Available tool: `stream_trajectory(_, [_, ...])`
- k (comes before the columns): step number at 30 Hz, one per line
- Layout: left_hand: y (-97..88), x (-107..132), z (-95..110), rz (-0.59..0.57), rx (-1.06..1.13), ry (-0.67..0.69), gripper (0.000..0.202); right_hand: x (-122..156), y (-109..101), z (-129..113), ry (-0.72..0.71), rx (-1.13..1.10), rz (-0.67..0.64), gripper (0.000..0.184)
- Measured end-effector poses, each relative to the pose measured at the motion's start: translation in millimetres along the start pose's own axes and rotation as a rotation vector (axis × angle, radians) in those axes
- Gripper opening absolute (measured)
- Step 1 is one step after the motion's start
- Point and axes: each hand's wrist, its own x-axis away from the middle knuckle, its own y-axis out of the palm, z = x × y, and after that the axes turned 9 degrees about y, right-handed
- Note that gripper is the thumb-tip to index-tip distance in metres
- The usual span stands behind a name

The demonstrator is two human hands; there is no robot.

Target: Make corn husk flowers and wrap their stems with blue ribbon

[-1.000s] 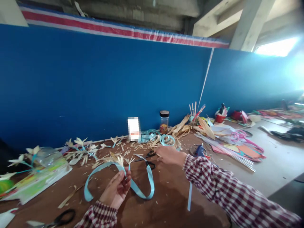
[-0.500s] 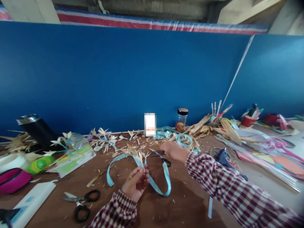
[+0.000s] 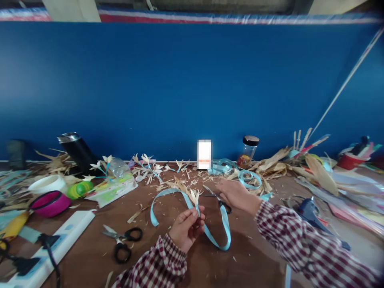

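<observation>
My left hand is closed in a pinch round the short light-blue stem of a small pale husk flower. Behind and beside that hand, a light-blue ribbon curves in loops over the brown table. My right hand reaches palm down over the table, fingers stretched toward the pale scraps, with nothing visible in it. Just left of it lie scissors with dark handles, partly covered by the ribbon. Another pair of black-handled scissors rests spread to the left of my left hand.
A blue panel stands behind the table. Along it are a black flask, finished husk flowers, ribbon rolls, a lidded jar and dry husks. A glue gun lies right; a power strip lies left.
The view has turned left, so everything sits farther right. My left hand still pinches the husk flower. My right hand stays by the scissors, its fingers now looking more stretched.
</observation>
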Motion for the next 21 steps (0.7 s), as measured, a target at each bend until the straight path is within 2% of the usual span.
stream_trajectory(2, [2.0,1.8,1.6,-0.012,0.012,-0.007,0.023,7.9,-8.2,-13.6,-0.016,-0.107,0.005,0.015])
stream_trajectory(4, [4.3,4.6,2.7,-0.041,0.016,-0.021,0.029,15.6,-9.4,-29.2,-0.033,-0.327,-0.031,0.017])
stream_trajectory(8, [8.1,11.3,2.4,-0.097,-0.025,-0.053,0.029,27.4,3.5,-53.0,0.03,-1.141,-0.222,0.015])
stream_trajectory(11, [9.8,14.4,1.4,-0.114,-0.097,-0.047,0.032,31.9,13.5,-57.1,0.119,-1.441,-0.23,0.031])
stream_trajectory(13, [10.2,15.4,1.1,-0.114,-0.139,-0.029,0.033,33.4,16.0,-55.4,0.143,-1.541,-0.229,0.044])
stream_trajectory(15, [10.1,16.0,0.8,-0.112,-0.169,-0.017,0.033,34.1,15.6,-52.8,0.125,-1.572,-0.234,0.049])
stream_trajectory(21, [8.2,17.5,-1.6,-0.153,-0.254,-0.003,0.031,34.2,8.5,-48.6,0.025,-1.458,-0.261,0.027])
